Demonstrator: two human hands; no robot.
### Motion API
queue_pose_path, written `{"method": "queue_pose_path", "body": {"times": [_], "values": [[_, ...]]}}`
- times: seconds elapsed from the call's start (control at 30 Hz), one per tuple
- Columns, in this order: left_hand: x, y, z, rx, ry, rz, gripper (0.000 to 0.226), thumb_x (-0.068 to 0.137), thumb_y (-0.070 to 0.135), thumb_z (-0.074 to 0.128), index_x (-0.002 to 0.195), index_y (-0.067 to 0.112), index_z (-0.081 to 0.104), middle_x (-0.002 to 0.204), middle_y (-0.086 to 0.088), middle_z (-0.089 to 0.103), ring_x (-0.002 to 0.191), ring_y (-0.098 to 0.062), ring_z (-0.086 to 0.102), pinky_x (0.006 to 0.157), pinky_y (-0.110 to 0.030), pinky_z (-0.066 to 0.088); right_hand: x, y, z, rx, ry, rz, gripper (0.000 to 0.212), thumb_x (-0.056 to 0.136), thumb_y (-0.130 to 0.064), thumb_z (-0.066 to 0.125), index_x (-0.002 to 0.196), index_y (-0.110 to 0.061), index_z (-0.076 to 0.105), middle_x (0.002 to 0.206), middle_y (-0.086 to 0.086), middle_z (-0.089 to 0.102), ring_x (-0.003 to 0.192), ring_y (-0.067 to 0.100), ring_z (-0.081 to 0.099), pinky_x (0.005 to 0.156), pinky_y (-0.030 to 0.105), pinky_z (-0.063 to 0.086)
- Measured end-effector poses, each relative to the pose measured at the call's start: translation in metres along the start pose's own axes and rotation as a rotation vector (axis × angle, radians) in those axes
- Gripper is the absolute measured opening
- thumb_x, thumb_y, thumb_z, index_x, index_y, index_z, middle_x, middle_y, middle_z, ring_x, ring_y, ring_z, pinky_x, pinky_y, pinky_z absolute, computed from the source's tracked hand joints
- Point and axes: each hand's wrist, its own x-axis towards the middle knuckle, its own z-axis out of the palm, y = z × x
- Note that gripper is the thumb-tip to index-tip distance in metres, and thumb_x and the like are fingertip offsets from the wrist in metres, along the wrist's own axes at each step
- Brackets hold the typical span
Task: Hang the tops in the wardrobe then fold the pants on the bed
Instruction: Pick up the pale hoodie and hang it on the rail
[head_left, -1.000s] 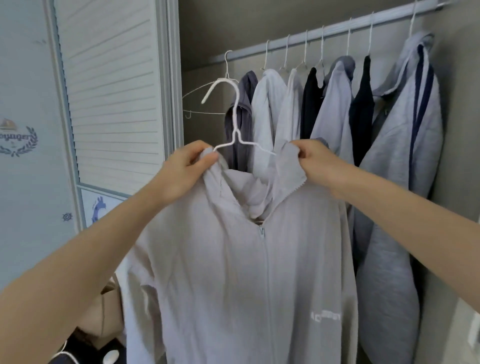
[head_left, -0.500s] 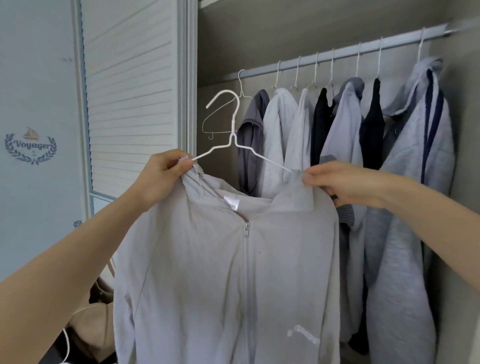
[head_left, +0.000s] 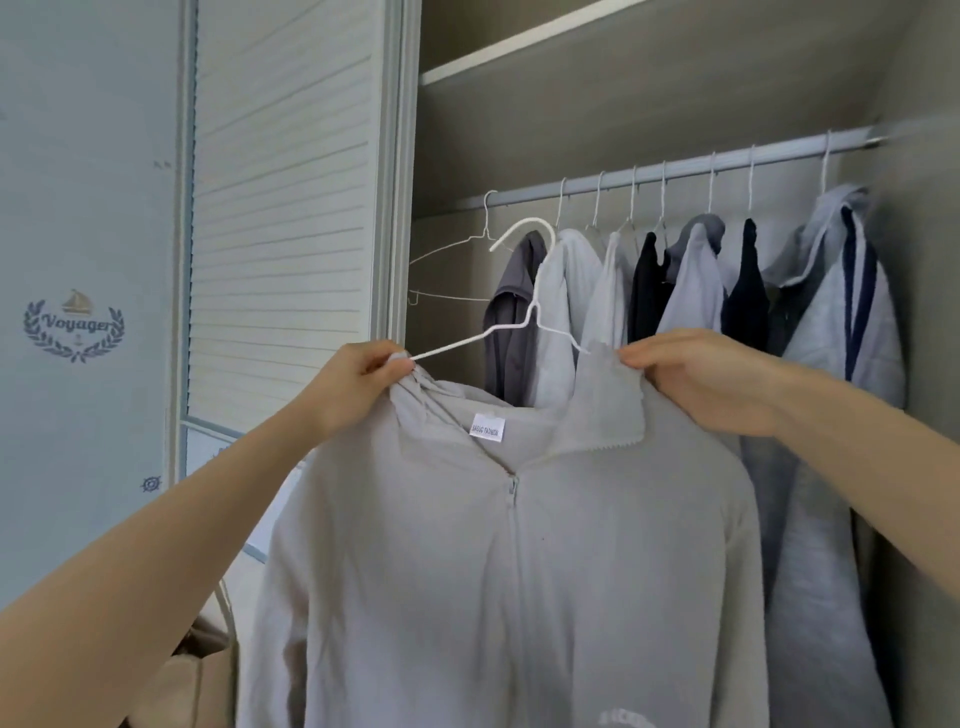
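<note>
Two bare forearms, no sleeves in view, left hand (head_left: 358, 384), right hand (head_left: 696, 379), no rings

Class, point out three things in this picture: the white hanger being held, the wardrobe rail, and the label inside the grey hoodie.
white hanger (head_left: 535, 306): head view, twisted neck.
wardrobe rail (head_left: 685, 167): head view, bare stretch.
label (head_left: 487, 427): head view, its middle.

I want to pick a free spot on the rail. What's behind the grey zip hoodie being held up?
Behind the grey zip hoodie hang a dark grey top and a white top on the rail. Their lower halves are covered. An empty wire hanger hangs further left.
</note>
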Motion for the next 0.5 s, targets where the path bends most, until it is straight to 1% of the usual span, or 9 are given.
{"method": "queue_pose_path", "body": {"times": [0.03,0.1,0.17,0.2,0.27,0.3,0.37,0.47,0.5], "values": [[0.004,-0.001,-0.001,0.022,0.021,0.004,0.028,0.1,0.022,0.052,0.074,0.014,0.059,0.07,-0.003,0.051,0.07,-0.014,0.044,0.069,-0.028,0.036,-0.002,-0.005,-0.001,-0.011,-0.018,-0.011,0.024,0.086,-0.006,0.054,0.099,0.0,0.074,0.108,0.015,0.071,0.099,0.026,0.069,0.075,0.029,0.057],[0.009,-0.005,0.002,0.069,0.071,-0.006,0.033,0.101,0.021,0.049,0.068,0.026,0.051,0.065,0.006,0.048,0.066,-0.014,0.042,0.064,-0.028,0.035,-0.004,-0.007,-0.002,-0.023,-0.012,-0.016,0.026,0.079,-0.007,0.058,0.098,-0.002,0.075,0.108,0.015,0.071,0.099,0.026,0.069,0.077,0.029,0.057],[0.013,-0.01,0.004,0.105,0.11,-0.029,0.035,0.101,0.023,0.048,0.067,0.027,0.047,0.064,0.007,0.048,0.067,-0.016,0.044,0.065,-0.032,0.035,-0.007,-0.007,-0.002,-0.041,0.026,-0.012,0.029,0.084,-0.01,0.058,0.107,0.002,0.07,0.112,0.018,0.069,0.103,0.03,0.067,0.084,0.034,0.056],[0.016,-0.012,0.005,0.099,0.118,-0.035,0.034,0.101,0.023,0.048,0.068,0.026,0.048,0.065,0.006,0.049,0.068,-0.017,0.045,0.065,-0.033,0.035,-0.008,-0.007,-0.001,-0.048,0.055,-0.017,0.027,0.088,-0.01,0.056,0.107,0.003,0.07,0.111,0.018,0.069,0.103,0.031,0.067,0.084,0.034,0.056],[0.021,-0.013,0.009,0.085,0.105,-0.035,0.028,0.101,0.024,0.048,0.073,0.023,0.053,0.069,0.004,0.052,0.073,-0.019,0.048,0.065,-0.03,0.036,-0.012,-0.007,0.004,-0.028,0.137,-0.033,0.022,0.092,-0.013,0.055,0.095,-0.004,0.075,0.106,0.015,0.072,0.096,0.027,0.07,0.079,0.032,0.058],[0.025,-0.01,0.012,0.093,0.087,-0.036,0.023,0.101,0.026,0.047,0.08,0.023,0.056,0.074,0.004,0.056,0.078,-0.02,0.051,0.067,-0.028,0.036,-0.014,-0.009,0.008,-0.022,0.174,-0.034,0.023,0.093,-0.015,0.055,0.091,-0.007,0.077,0.103,0.013,0.073,0.093,0.026,0.071,0.078,0.033,0.058],[0.032,-0.003,0.017,0.17,0.033,-0.032,0.018,0.102,0.03,0.044,0.106,0.022,0.06,0.093,-0.001,0.064,0.092,-0.024,0.057,0.078,-0.031,0.041,-0.017,-0.019,0.017,-0.055,0.245,-0.039,0.024,0.094,-0.018,0.056,0.089,-0.008,0.077,0.098,0.011,0.074,0.088,0.024,0.072,0.078,0.034,0.056],[0.042,0.008,0.018,0.518,0.001,0.1,0.043,0.102,0.038,0.039,0.141,0.021,0.043,0.121,-0.011,0.063,0.112,-0.032,0.055,0.092,-0.04,0.046,-0.016,-0.045,0.021,-0.156,0.444,-0.035,0.018,0.091,-0.02,0.061,0.089,-0.005,0.071,0.082,0.003,0.076,0.074,0.021,0.072,0.067,0.03,0.052],[0.044,0.014,0.018,0.577,0.005,0.144,0.048,0.102,0.04,0.038,0.146,0.023,0.037,0.128,-0.011,0.06,0.119,-0.033,0.052,0.095,-0.041,0.045,-0.014,-0.056,0.023,-0.164,0.515,-0.033,0.017,0.09,-0.021,0.063,0.099,-0.007,0.066,0.084,0.001,0.075,0.076,0.02,0.07,0.067,0.031,0.053]]}}
